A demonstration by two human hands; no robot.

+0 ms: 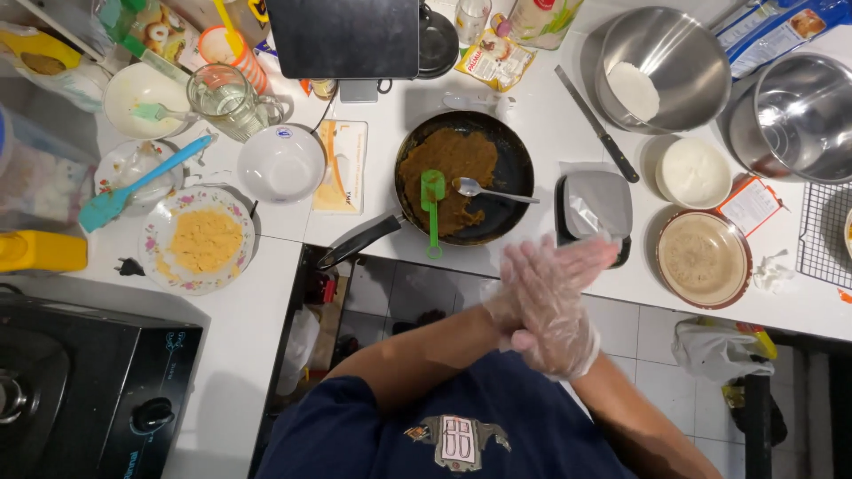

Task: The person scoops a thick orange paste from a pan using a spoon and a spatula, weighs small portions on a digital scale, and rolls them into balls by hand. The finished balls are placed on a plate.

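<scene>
My left hand [581, 259] and my right hand [543, 330] both wear clear plastic gloves. They are pressed palm to palm, fingers crossing, over the counter's front edge. Anything between the palms is hidden. Just beyond them a black pan [510, 168] holds brown paste [453, 160], with a green spatula [432, 208] and a metal spoon [488, 191] lying in it. A black kitchen scale [596, 200] draped with plastic film sits right at my left fingertips. To its right stands a brown-rimmed plate [704, 257] with a thin pale coating.
On the white counter are a small white bowl [692, 171], two steel bowls [674, 53], a knife [599, 133], an empty white bowl [281, 162], a floral plate of yellow crumbs [197, 239] and a blue spatula [133, 186]. A cooktop [89, 390] sits lower left, a wire rack [825, 235] far right.
</scene>
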